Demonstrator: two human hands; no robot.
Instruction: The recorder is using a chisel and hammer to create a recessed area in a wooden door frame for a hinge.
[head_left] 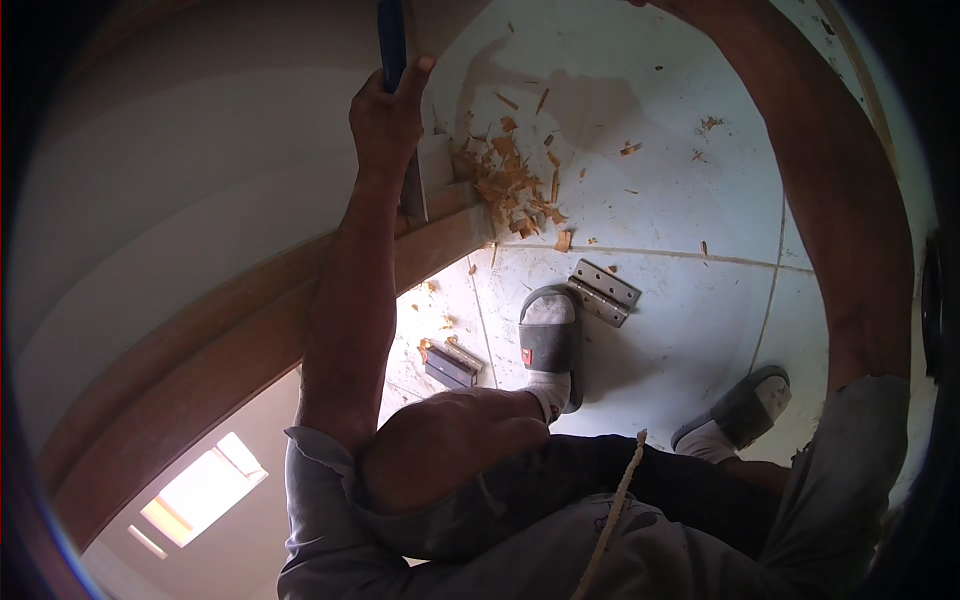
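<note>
Wrapping fingers round a chisel (391,45), the left hand (389,122) is near shavings (510,182); the right hand (650,4), cut off, has fingers I cannot tell.

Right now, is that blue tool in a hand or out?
In: the left hand is wrapped round its blue handle, which pokes out above.

Blue is seen on the tool handle (392,45) at top, tan on the shavings (508,178) at upper centre, silver-grey on the hinge (604,294) mid-frame, red-patched dark grey on the central sandal (549,342), reddish brown on the wooden beam (230,345) at left.
</note>
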